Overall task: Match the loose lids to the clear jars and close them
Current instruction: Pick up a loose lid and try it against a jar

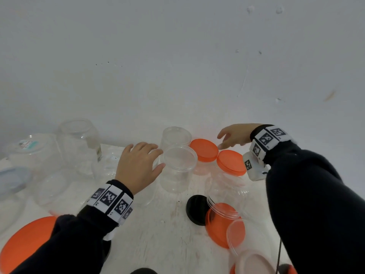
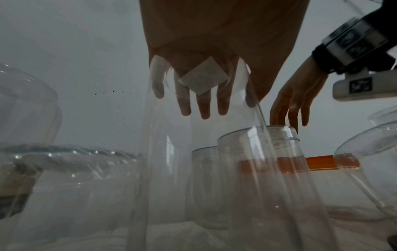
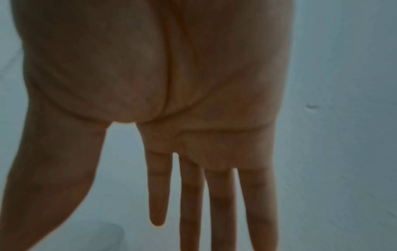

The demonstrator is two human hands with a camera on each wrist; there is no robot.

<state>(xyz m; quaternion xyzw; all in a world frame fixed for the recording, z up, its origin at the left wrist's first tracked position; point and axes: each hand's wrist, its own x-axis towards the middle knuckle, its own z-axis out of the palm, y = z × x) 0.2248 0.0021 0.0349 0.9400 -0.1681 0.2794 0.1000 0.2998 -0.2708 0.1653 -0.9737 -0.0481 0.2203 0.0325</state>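
At frame centre, the left hand (image 1: 138, 165) hovers with relaxed, spread fingers beside an open cylindrical clear plastic jar (image 1: 178, 169) on the white desk (image 1: 158, 230). The right hand (image 1: 235, 136), fingers extended and holding nothing, reaches toward a smooth round orange lid (image 1: 204, 150) capping a jar. A loose flat black lid (image 1: 197, 209) lies at lower centre.

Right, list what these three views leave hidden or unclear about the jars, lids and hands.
- Head view: whether the left hand touches the open clear jar beside it; the fingers sit at its rim, contact unclear.
- Head view: the big orange lid at bottom left is cut by the edge and covered by the sleeve.
- Left wrist view: overlapping clear walls blur which jar is which.
- Right wrist view: the right hand fills the frame, so what lies under it is hidden.
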